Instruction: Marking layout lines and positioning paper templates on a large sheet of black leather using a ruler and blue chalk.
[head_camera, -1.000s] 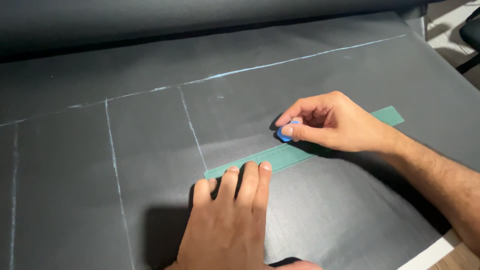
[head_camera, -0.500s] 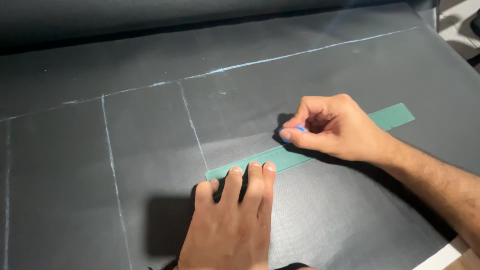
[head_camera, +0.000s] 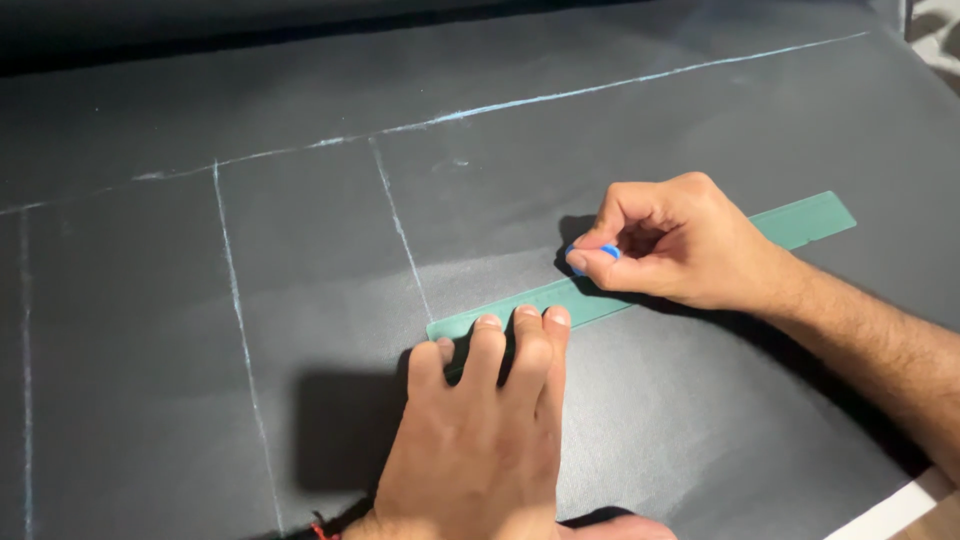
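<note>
Across the whole frame lies a dark grey sheet (head_camera: 300, 400), matte and smooth, crossed by pale chalk lines (head_camera: 395, 215): one long line runs from the left edge up to the upper right, and shorter ones drop from it toward the bottom. At centre right a long green ruler (head_camera: 800, 222) lies slanted on the sheet, its far end at the right, its near end at the middle. The left hand (head_camera: 480, 430), at bottom centre, lies flat with fingers together, their tips pressing the ruler's near end. The right hand (head_camera: 670, 245) is curled narrow, pinching a small blue chalk (head_camera: 605, 252) at the ruler's upper edge. Compared with half a second ago, both hands and the ruler sit in nearly the same place.
</note>
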